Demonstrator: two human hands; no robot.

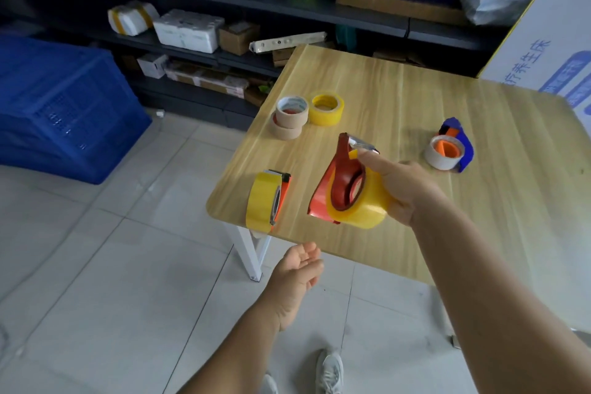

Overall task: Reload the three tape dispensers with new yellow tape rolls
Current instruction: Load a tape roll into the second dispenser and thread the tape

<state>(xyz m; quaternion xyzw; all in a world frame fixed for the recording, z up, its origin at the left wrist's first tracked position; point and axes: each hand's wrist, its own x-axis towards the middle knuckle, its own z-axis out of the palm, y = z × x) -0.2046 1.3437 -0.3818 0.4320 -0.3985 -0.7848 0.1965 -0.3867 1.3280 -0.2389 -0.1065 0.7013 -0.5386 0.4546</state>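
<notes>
My right hand (404,190) grips the red plastic tape dispenser (335,182) with its yellow tape roll (367,206) seated. Left hand (299,269) slack, empty — I'd set this down upright on the wooden tabletop (399,99).

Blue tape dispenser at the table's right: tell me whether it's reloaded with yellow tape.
Not reloaded. The blue plastic tape dispenser lies on the wooden table holding a whitish, nearly spent roll on its orange hub.

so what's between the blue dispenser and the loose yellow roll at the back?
Head view: nothing rests between the blue dispenser and the loose yellow roll, just bare table. The red dispenser in the right hand sits nearer the camera.
</notes>
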